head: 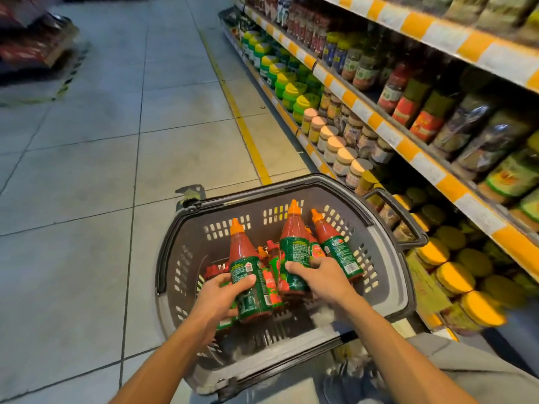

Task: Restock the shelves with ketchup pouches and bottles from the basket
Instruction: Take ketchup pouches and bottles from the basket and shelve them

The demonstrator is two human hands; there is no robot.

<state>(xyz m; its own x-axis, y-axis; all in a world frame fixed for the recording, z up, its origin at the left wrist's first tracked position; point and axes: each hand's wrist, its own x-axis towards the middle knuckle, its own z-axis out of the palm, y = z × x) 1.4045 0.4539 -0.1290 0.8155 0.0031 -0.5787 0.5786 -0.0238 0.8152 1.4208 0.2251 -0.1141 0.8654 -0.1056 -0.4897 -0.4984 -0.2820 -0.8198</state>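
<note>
A dark grey shopping basket (388, 255) stands on the floor in front of me. My left hand (217, 298) grips a ketchup bottle (248, 266) with a green label and orange cap, inside the basket. My right hand (318, 275) grips two more such bottles: one (294, 243) upright at centre and one (335, 246) leaning to the right. Red ketchup pouches (272, 275) and another small bottle lie lower in the basket between my hands, partly hidden.
Shelves (388, 128) with orange and white edge strips run along the right, packed with jars and bottles. Yellow-lidded jars (455, 275) fill the bottom shelf beside the basket. A yellow line (245, 129) marks the tiled floor. Goods are stacked at far left (32, 42).
</note>
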